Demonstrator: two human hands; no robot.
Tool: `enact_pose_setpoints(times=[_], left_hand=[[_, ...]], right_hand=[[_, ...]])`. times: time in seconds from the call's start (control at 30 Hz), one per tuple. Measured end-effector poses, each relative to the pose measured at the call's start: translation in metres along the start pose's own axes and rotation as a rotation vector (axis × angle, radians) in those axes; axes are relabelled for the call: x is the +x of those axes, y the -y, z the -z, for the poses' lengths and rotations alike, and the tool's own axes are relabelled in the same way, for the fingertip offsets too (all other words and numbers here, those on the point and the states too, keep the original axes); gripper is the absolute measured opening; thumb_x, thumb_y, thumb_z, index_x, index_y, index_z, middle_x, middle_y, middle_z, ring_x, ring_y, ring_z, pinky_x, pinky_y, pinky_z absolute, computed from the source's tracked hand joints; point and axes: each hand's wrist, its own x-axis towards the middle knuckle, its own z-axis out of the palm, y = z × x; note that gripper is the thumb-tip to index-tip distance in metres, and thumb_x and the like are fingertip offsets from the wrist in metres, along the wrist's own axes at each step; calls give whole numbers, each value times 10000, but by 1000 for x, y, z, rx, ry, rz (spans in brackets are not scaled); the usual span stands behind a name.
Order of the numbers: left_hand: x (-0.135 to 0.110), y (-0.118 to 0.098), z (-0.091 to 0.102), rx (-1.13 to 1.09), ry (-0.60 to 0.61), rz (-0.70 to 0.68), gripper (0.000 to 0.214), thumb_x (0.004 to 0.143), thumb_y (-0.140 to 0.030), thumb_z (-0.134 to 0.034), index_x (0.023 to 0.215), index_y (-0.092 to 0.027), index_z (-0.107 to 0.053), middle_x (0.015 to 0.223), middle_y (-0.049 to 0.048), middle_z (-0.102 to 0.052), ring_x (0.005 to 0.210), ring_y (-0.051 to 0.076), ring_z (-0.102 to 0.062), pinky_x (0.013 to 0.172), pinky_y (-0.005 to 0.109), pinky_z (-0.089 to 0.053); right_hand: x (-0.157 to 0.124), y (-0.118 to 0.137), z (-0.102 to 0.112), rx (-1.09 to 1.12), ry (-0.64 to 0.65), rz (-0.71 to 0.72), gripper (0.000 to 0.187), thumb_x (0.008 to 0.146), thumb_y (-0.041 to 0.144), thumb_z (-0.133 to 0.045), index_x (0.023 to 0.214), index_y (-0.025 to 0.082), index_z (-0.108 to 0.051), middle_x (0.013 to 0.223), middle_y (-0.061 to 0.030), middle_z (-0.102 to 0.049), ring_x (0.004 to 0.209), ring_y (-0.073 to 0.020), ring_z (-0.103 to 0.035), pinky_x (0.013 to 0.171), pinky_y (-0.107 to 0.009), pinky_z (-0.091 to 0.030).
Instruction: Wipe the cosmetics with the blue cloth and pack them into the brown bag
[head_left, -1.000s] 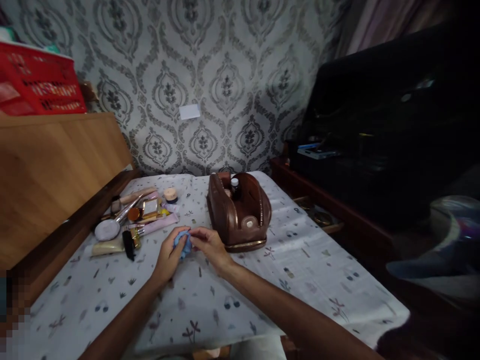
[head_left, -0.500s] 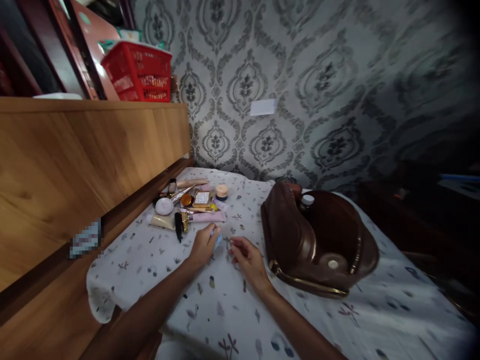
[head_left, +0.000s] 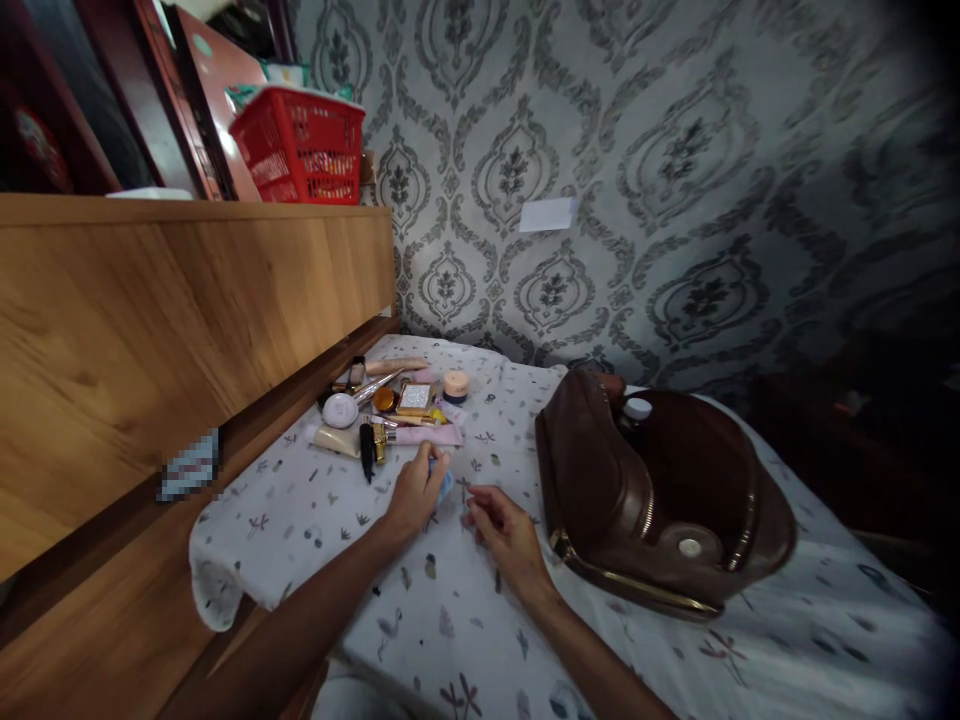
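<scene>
Grey damask wallpaper point(head_left: 675, 200) fills the background, with a small white card point(head_left: 547, 214) stuck on it, and in front of it stands a table point(head_left: 465, 640) under a white cloth printed with little flowers and birds. A wooden panel point(head_left: 150, 330) runs along the table's left edge, and a red basket point(head_left: 304, 145) sits on top of it at the back. Down in the middle of the table, the left hand point(head_left: 414, 492) is closed around a small blue item point(head_left: 445, 487), thumb and fingers pinching it just above the cloth; only a sliver of blue shows past the fingertips. Just beside it, toward the right, the right hand point(head_left: 506, 525) rests low over the cloth with its fingers loosely curled and the thumb close to the forefinger, and I cannot tell whether anything is caught between them. The two hands are near each other but not touching. At the table's far left edge, against the panel, lies a huddle of cosmetics: a round white compact point(head_left: 341, 410), a square gold compact point(head_left: 414, 398), a small jar with a peach lid point(head_left: 455, 384), a pink tube point(head_left: 429, 435), a black tube point(head_left: 367, 450) and a beige tube point(head_left: 334, 440), packed close together. The blue item sits just nearer than the pink tube. Over on the right half of the table, a brown leather toiletry bag point(head_left: 592, 480) lies open, mouth up. A bottle with a white cap point(head_left: 637, 408) stands at its far end, and a pale round disc point(head_left: 688, 547) shows at its near end.
</scene>
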Motion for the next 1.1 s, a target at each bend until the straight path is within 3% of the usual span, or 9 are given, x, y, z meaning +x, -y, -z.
enact_pose_setpoints(times=[0.13, 0.43, 0.8, 0.93, 1.1], left_hand=[[-1, -1, 0, 45, 27, -24, 211, 970, -404, -376, 909, -236, -488, 651, -40, -544, 610, 159, -542, 616, 262, -367], [-2, 2, -1, 173, 55, -104, 187, 957, -351, -414, 967, -232, -559, 794, 2, -668, 732, 185, -626, 705, 280, -421], [0, 6, 9, 285, -41, -107, 155, 945, -257, -425, 980, -232, -574, 806, -3, -680, 770, 181, -644, 731, 277, -450], [20, 1, 22, 333, -96, -111, 168, 937, -218, -433, 1026, -227, -576, 963, 28, -700, 919, 188, -651, 838, 295, -465], [78, 6, 42, 436, -162, -27, 232, 925, -223, -478, 1128, -191, -587, 1182, 100, -667, 1127, 238, -607, 958, 344, -450]], right_hand=[[1, -2, 1, -11, 13, 7, 462, 754, 568, -647, 971, 161, -673, 788, -76, -694, 650, -198, -668, 505, -271, -498], [2, 0, 4, -50, 44, -7, 481, 761, 600, -647, 960, 164, -682, 795, -83, -703, 670, -208, -674, 542, -286, -507], [1, 2, 3, -38, 42, -19, 516, 750, 634, -646, 945, 156, -671, 768, -82, -695, 661, -209, -667, 540, -289, -500], [1, 0, 3, -38, 41, -14, 493, 752, 614, -644, 932, 156, -668, 748, -77, -693, 644, -206, -662, 527, -287, -495], [2, 1, 3, -46, 44, -5, 459, 762, 594, -631, 904, 159, -669, 735, -72, -691, 615, -192, -647, 513, -278, -486]])
